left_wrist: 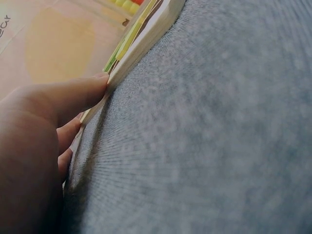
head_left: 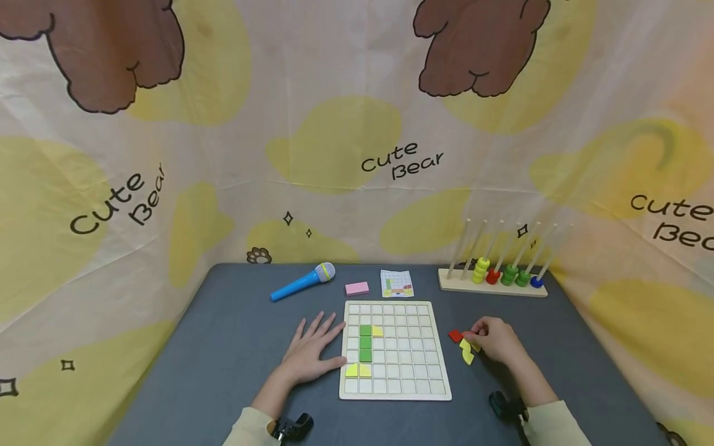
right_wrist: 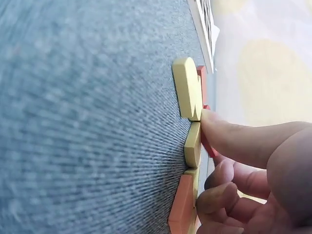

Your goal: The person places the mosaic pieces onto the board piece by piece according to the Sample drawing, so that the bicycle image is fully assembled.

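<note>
The left hand [head_left: 312,350] has its fingers spread, and its thumb touches the left edge of the grid board [head_left: 401,375], which lies on the dark grey surface [head_left: 223,359]. On this board, three green tiles [head_left: 365,342] form a column, with one yellow tile [head_left: 377,331] beside the top one and two more yellow tiles just below the column. Well apart from the left hand, the right hand [head_left: 498,339] has curled fingers and is reaching among loose yellow pieces [head_left: 467,357] and red pieces [head_left: 455,336], right of the board; whether it pinches one, I cannot tell
</note>
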`<state>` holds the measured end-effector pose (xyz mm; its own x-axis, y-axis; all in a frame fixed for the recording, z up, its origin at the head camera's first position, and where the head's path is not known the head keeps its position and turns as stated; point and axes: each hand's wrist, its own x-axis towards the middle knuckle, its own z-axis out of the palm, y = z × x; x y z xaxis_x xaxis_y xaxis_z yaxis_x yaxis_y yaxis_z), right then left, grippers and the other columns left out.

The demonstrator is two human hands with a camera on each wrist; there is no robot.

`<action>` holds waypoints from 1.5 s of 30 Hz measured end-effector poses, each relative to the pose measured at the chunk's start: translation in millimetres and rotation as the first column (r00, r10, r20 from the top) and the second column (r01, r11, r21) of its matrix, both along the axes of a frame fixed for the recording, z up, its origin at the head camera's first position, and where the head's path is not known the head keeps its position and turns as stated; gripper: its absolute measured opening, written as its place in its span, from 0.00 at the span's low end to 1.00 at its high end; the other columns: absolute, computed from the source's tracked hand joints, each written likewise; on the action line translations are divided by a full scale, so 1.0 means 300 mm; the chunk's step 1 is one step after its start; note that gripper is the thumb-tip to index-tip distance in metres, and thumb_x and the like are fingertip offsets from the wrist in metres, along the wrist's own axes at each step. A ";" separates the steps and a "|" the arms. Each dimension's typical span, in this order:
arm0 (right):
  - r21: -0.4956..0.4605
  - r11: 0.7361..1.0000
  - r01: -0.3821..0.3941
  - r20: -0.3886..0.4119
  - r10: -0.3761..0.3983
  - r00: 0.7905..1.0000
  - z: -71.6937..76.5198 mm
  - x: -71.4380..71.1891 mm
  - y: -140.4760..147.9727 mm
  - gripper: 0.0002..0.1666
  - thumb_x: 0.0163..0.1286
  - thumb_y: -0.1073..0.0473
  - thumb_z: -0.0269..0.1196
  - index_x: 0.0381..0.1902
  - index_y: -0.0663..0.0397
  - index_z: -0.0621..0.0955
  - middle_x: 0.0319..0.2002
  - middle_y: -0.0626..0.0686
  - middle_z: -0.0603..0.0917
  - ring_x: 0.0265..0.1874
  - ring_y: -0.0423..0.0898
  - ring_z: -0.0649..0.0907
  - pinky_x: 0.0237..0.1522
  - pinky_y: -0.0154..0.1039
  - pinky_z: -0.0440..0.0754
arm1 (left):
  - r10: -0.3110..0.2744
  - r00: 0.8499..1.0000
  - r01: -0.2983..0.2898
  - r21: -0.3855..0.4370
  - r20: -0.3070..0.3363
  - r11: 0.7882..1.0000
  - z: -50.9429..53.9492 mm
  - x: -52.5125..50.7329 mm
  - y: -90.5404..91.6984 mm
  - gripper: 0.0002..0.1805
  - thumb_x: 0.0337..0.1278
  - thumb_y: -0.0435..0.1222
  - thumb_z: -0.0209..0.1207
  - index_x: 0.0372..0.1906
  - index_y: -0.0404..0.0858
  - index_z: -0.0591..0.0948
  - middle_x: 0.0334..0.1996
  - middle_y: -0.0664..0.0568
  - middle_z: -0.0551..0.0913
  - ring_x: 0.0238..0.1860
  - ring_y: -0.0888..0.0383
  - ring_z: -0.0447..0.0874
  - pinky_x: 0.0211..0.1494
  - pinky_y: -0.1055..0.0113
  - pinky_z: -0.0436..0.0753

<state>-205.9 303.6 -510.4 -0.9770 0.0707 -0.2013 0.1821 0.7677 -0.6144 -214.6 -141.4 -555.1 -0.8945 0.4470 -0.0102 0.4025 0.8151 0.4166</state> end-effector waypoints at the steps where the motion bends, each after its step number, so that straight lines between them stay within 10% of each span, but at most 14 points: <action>1: -0.012 1.000 0.003 0.008 -0.003 1.000 0.001 -0.001 0.002 0.15 0.66 0.54 0.71 0.37 0.60 0.80 0.27 0.52 0.75 0.22 0.46 0.75 0.22 0.38 0.74 | 0.001 1.000 -0.001 -0.001 0.000 1.000 -0.001 -0.001 0.000 0.46 0.58 0.72 0.51 0.79 0.58 0.60 0.81 0.54 0.54 0.82 0.45 0.42 0.79 0.35 0.38; 19: 0.030 0.999 -0.012 -0.063 0.014 0.998 0.004 -0.029 0.015 0.17 0.66 0.53 0.71 0.44 0.61 0.86 0.31 0.52 0.83 0.29 0.46 0.77 0.28 0.38 0.75 | 0.008 1.000 -0.008 -0.012 0.008 1.000 -0.016 -0.008 -0.004 0.47 0.57 0.74 0.49 0.79 0.61 0.58 0.81 0.57 0.53 0.83 0.48 0.40 0.79 0.36 0.37; 27: 0.094 0.994 -0.057 -0.071 0.063 0.995 0.000 0.020 -0.038 0.16 0.60 0.49 0.75 0.29 0.54 0.83 0.21 0.49 0.75 0.21 0.45 0.73 0.24 0.37 0.67 | 0.007 1.000 -0.007 -0.003 0.010 1.000 -0.012 -0.005 -0.004 0.47 0.57 0.74 0.50 0.80 0.61 0.58 0.81 0.56 0.53 0.83 0.47 0.40 0.78 0.35 0.37; 45: -0.016 0.997 -0.071 -0.066 0.069 0.995 0.064 0.011 -0.065 0.12 0.65 0.55 0.72 0.35 0.56 0.81 0.27 0.51 0.78 0.26 0.46 0.75 0.25 0.37 0.72 | -0.003 1.000 0.003 0.013 0.009 1.000 0.004 0.000 0.000 0.46 0.58 0.72 0.51 0.79 0.59 0.60 0.81 0.55 0.55 0.82 0.46 0.42 0.78 0.35 0.38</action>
